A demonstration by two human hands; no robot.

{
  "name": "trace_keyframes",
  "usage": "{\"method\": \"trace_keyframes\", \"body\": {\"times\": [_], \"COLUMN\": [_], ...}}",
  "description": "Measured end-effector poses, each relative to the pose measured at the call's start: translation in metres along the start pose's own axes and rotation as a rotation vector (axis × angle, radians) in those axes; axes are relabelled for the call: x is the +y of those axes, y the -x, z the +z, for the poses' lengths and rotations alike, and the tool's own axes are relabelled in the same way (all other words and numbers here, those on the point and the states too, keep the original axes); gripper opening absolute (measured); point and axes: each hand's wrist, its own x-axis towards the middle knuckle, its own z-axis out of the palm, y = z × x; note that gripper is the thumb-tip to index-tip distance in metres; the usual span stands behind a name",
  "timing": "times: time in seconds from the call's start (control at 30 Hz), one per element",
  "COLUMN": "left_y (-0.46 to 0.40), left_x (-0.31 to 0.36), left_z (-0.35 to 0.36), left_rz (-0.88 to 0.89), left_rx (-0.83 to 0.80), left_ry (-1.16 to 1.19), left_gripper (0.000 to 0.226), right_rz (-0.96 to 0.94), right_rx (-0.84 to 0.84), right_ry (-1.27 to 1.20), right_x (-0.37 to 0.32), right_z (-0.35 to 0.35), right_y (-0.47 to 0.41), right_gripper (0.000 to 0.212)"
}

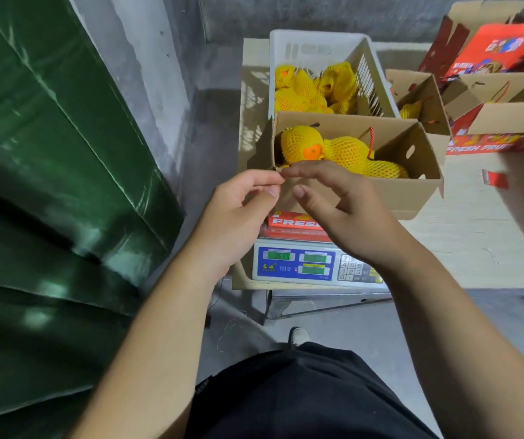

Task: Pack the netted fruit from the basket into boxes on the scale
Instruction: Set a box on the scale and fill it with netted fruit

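Observation:
An open cardboard box (412, 198) stands on the digital scale (298, 264). Several fruit in yellow foam netting (346, 150) lie inside it. Behind it the white plastic basket (317, 45) holds more netted fruit (311, 87). Both hands meet at the box's near edge. My left hand (241, 213) pinches the left corner of the near flap (286, 199) between thumb and forefinger. My right hand (343, 207) curls its fingers over the same edge, with the thumb on the flap's outer face. Neither hand holds a fruit.
A second open box (422, 90) with one netted fruit stands right of the basket. Red printed fruit boxes (501, 49) crowd the far right of the pale table (476, 226). A green tarpaulin (48, 185) fills the left side. My shoe (298, 335) is on the concrete floor.

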Motion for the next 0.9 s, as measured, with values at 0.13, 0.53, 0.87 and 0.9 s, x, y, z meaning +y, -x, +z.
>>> {"method": "trace_keyframes", "body": {"times": [0.13, 0.53, 0.87, 0.9], "left_y": [-0.005, -0.09, -0.313, -0.342], "left_x": [0.001, 0.028, 0.051, 0.041], "left_z": [0.003, 0.026, 0.05, 0.053], "left_rz": [-0.001, 0.116, 0.173, 0.164], "left_rx": [-0.001, -0.042, -0.191, -0.2], "left_ry": [0.016, -0.01, -0.355, -0.435], "left_gripper": [0.02, 0.023, 0.017, 0.019], "right_rz": [0.02, 0.019, 0.143, 0.187], "right_rx": [-0.002, 0.044, -0.024, -0.038], "right_ry": [-0.02, -0.087, -0.154, -0.165], "right_x": [0.004, 0.038, 0.164, 0.185], "right_z": [0.0, -0.045, -0.13, -0.133], "right_y": [-0.002, -0.059, -0.205, -0.225], "right_gripper": [0.03, 0.036, 0.035, 0.035]}}
